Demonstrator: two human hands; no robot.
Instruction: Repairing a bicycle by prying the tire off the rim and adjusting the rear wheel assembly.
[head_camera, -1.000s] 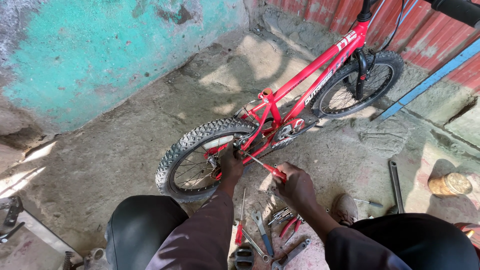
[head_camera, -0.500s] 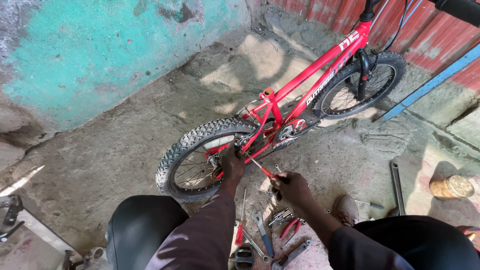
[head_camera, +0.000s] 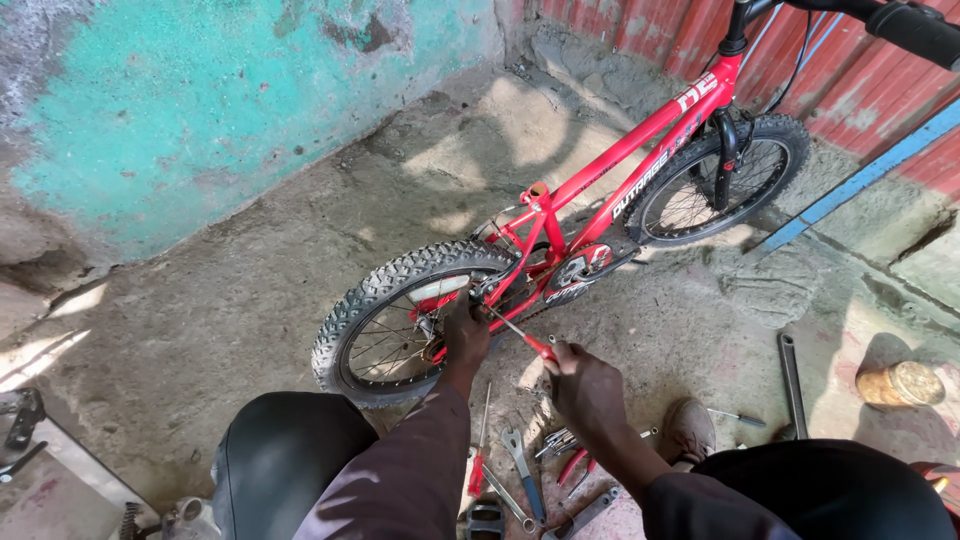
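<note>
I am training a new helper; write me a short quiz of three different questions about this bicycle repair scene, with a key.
1. True or false: the right hand holds a screwdriver with a red handle.
2. Which part of the red bicycle does the left hand touch? A) the handlebar B) the rear wheel area C) the front tyre
3. Fill in: wrenches and other tools lie on the ground between the person's ____.

Key: 1 true. 2 B, the hand rests at the rear wheel near its hub. 3 knees.
</note>
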